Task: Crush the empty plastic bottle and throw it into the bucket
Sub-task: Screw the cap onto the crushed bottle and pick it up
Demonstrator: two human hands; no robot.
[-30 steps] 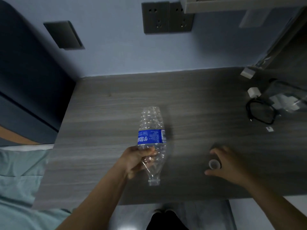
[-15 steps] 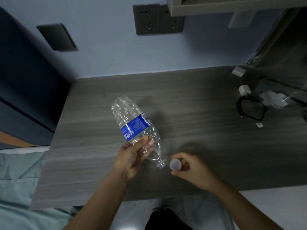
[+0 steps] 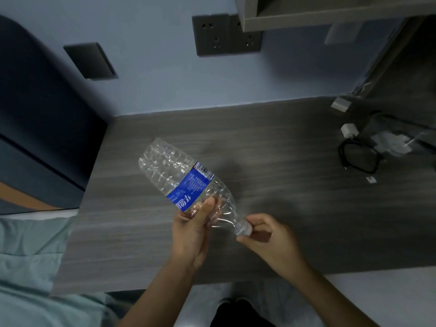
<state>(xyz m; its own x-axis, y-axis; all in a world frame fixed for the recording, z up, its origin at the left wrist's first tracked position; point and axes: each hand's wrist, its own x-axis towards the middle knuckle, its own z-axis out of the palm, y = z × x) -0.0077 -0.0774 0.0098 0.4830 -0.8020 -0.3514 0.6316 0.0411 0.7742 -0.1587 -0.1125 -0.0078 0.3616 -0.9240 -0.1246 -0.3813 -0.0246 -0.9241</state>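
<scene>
Above the counter [image 3: 271, 142], a left hand [image 3: 192, 228] grips the crumpled plastic bottle [image 3: 186, 182] below its blue label; right-hand fingers [image 3: 256, 218] pinch the cap [image 3: 245, 230]. Best practice: steady the shoulder, seat the cap squarely, twist gently.

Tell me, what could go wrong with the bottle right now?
1. The right hand pinches the white cap at the neck. If the cap gets screwed on tight, trapped air may make the bottle hard to crush.
2. The left hand grips only the bottle's lower end, so it might slip and fall onto the desk.
3. No bucket is in view, so the throw might need a search first.
</scene>
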